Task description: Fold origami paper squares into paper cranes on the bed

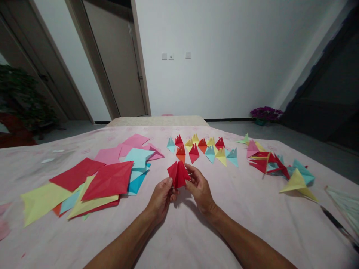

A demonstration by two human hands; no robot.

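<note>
A red folded origami paper (178,175) is held up over the middle of the cloth, with a crease running down its centre. My left hand (162,196) pinches its lower left corner between thumb and fingers. On the other side, my right hand (201,190) grips the right edge, thumb in front and fingers partly behind. Just beyond the hands stand rows of small folded paper cranes, among them a red crane (194,153), a yellow crane (221,156) and a light blue crane (210,153).
Flat coloured sheets lie at left, with a red sheet (108,181) on top and pink sheets (136,140) behind. A looser heap at right includes a yellow folded paper (297,183). A dark pen (335,220) lies near the right edge. A pale pink cloth (252,231) covers the table.
</note>
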